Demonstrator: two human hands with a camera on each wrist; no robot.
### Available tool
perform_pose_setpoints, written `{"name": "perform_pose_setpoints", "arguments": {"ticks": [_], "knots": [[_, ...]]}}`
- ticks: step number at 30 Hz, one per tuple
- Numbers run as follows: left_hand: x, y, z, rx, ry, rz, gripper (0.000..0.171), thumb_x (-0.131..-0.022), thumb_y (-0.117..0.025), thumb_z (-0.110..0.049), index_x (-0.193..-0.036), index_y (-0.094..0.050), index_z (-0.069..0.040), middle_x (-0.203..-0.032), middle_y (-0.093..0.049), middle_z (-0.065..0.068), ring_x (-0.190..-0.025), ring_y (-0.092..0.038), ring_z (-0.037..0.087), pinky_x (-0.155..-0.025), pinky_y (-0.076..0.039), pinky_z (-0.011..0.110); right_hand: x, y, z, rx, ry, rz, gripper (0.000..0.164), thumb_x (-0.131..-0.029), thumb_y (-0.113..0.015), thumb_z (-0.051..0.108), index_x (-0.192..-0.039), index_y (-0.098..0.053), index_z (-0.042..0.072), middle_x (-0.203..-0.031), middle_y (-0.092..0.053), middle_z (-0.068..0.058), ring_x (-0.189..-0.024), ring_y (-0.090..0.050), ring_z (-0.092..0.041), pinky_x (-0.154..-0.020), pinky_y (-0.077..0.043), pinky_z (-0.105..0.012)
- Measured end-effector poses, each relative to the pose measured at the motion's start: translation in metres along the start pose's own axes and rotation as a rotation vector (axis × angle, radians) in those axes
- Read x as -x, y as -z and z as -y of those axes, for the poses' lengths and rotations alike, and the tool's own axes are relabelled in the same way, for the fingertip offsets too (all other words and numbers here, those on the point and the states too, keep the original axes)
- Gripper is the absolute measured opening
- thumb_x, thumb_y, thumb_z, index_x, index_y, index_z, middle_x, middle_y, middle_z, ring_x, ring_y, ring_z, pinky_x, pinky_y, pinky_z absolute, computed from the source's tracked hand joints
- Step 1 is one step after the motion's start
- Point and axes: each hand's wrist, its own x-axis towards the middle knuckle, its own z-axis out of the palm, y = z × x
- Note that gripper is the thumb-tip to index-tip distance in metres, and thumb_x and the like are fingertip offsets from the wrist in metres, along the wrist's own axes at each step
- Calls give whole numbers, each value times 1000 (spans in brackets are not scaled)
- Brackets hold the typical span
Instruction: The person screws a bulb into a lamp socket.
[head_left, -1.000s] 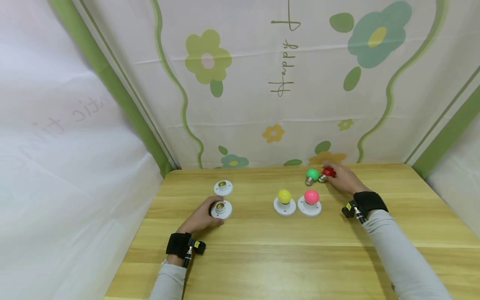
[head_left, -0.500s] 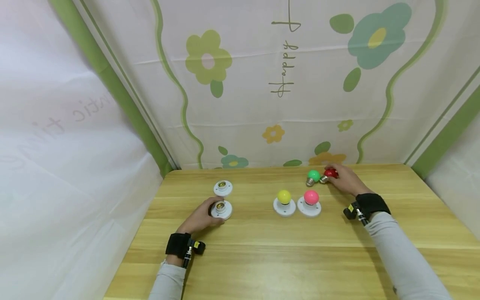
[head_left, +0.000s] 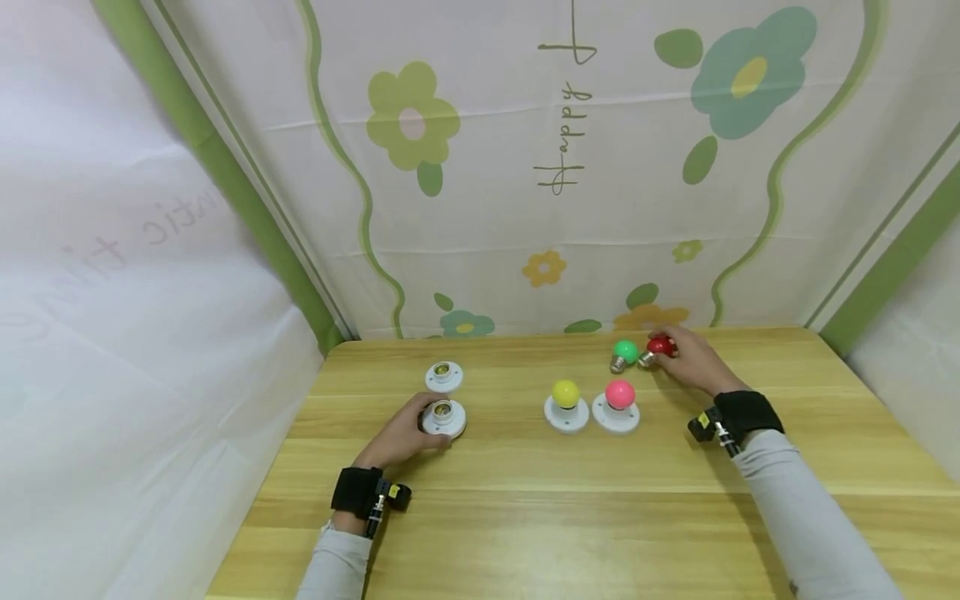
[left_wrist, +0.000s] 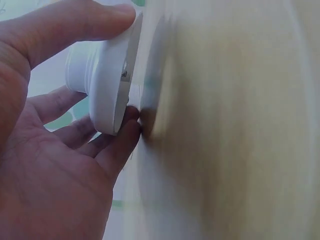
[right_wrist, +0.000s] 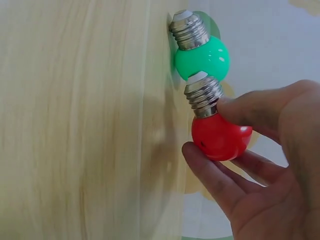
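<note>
My left hand (head_left: 400, 433) grips a white round lamp socket (left_wrist: 105, 85) by its rim, thumb on one side and fingers on the other. In the left wrist view a gap shows between the base and the wooden table. At the back right my right hand (head_left: 693, 364) holds a red light bulb (right_wrist: 221, 136) between thumb and fingers, its metal screw end pointing away from the palm. Right beside it lies a green light bulb (right_wrist: 202, 59). A second lamp socket (head_left: 444, 377), with nothing screwed in, sits just behind the left hand.
Two more sockets stand mid-table, one bearing a yellow bulb (head_left: 566, 394), the other a pink bulb (head_left: 620, 395). The wooden table (head_left: 525, 508) ends at a patterned curtain (head_left: 480, 208) behind. White fabric (head_left: 150, 333) hangs at the left.
My left hand has raised its socket slightly off the table. The right hand has shifted a little to the right with its fingers around the red bulb.
</note>
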Motion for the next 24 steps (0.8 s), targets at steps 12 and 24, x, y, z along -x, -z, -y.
{"name": "perform_pose_setpoints", "arguments": {"ticks": [12, 24], "knots": [[-3, -5, -8, 37, -16, -4, 74, -78, -82, -26, -142, -45, -18, -143, -48, 3, -130, -48, 26, -109, -39, 50, 4, 1, 11, -50, 36, -60, 40, -96, -58, 20, -133, -53, 7, -132, -53, -22, -116, -54, -39, -92, -50, -56], [-12, -12, -23, 60, -54, -12, 71, -79, -81, -23, -141, -47, -20, -147, -45, 1, -130, -48, 24, -107, -40, 47, 9, 10, 44, -5, 69, -98, 42, -92, -65, 20, -129, -54, 3, -124, -58, -21, -107, -59, -37, -88, -53, -52]]}}
